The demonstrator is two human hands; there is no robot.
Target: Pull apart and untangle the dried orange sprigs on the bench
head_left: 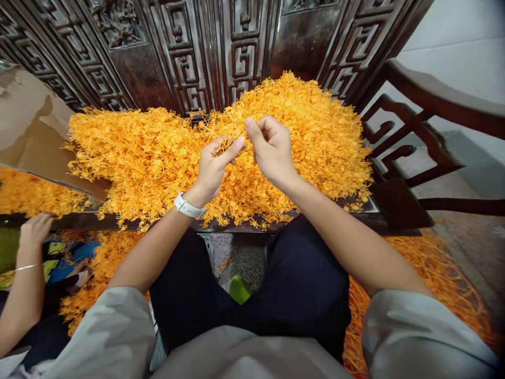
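A large heap of orange, branching plastic-looking sprigs (315, 142) covers the dark wooden bench seat in front of me. My left hand (211, 168), with a white watch (189, 206) at its wrist, is closed around a few thin orange sprigs (224, 144), thumb pointing to the right. Close beside it, my right hand (274, 150) is closed in a pinch, thumb against curled fingers. Whatever lies between those fingertips is too small to make out against the orange behind. Both hands hover over the middle of the heap, their thumb tips nearly meeting.
A carved dark bench back (244, 52) rises behind the heap, and a wooden armrest (418, 131) stands at right. An open cardboard box (47, 142) lies at left. Another person's hand (37, 227) rests by the bench edge. More orange strands (434, 284) cover the floor.
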